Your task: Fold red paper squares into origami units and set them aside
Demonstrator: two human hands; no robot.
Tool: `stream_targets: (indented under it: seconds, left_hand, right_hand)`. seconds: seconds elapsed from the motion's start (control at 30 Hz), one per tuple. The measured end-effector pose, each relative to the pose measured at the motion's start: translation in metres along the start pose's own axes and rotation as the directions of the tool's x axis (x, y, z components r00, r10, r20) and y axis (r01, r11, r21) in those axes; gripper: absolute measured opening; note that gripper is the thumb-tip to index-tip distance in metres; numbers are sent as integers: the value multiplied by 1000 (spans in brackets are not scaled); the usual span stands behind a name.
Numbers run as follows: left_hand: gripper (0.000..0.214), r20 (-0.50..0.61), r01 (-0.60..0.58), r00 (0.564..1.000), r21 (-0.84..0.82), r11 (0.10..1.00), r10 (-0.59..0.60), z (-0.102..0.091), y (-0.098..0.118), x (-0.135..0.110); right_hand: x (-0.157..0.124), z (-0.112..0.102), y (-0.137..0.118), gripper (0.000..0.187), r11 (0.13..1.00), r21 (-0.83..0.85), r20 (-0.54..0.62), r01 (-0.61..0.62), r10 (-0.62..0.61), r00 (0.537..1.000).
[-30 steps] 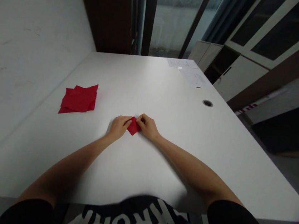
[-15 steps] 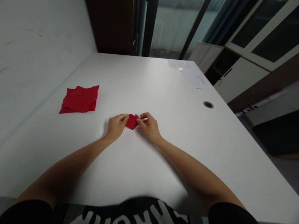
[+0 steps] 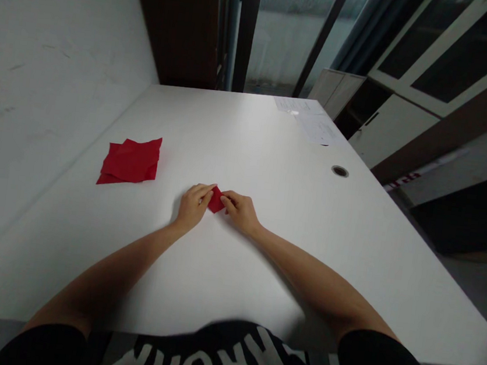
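Note:
A small folded piece of red paper (image 3: 215, 200) lies between my two hands over the white table. My left hand (image 3: 194, 202) pinches its left side, thumb and fingers closed on the edge. On the opposite side my right hand (image 3: 240, 209) has thumb and forefinger closed on the paper's right edge. The fingers cover both side edges, so only the middle of the paper shows, with a point at the top and another at the bottom.
A loose stack of red paper sheets (image 3: 130, 161) sits to the left on the white table (image 3: 223, 280). White printed sheets (image 3: 315, 126) lie at the far right corner, near a round cable hole (image 3: 340, 171). A wall (image 3: 55, 55) borders the left side.
My right fingers have come down and closed flatter on the paper. A flap that stuck up at its upper right no longer shows, and less of the paper is visible between the hands.

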State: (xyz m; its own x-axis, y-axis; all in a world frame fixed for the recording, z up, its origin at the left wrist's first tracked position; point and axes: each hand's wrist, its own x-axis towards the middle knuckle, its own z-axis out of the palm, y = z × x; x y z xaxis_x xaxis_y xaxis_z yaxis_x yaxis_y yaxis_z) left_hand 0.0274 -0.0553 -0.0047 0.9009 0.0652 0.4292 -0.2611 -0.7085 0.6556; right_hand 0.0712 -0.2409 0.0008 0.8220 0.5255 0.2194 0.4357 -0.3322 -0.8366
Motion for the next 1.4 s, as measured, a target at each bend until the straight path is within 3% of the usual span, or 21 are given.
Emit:
stream_targets:
  seconds: [0.23, 0.6, 0.77, 1.03, 1.4]
  left_hand:
    - [32, 13, -61, 998, 65, 996, 60, -1, 5, -1]
    - [29, 23, -115, 993, 160, 980, 112, -1, 8, -3]
    - [28, 7, -77, 997, 88, 993, 77, -3, 11, -1]
    - [22, -29, 15, 999, -164, 986, -20, 2, 2, 1]
    - [24, 4, -37, 999, -147, 988, 38, -2, 4, 0]
  right_hand:
    - [1, -1, -1, 27, 973, -221, -30, 71, -80, 996]
    - [-1, 2, -1, 28, 946, -311, -3, 87, -93, 996]
    - [1, 0, -1, 29, 962, -252, -3, 104, -108, 994]
    - [1, -1, 3, 32, 993, -102, -46, 62, -67, 997]
    - [4, -4, 4, 31, 951, -259, 31, 167, -165, 986]
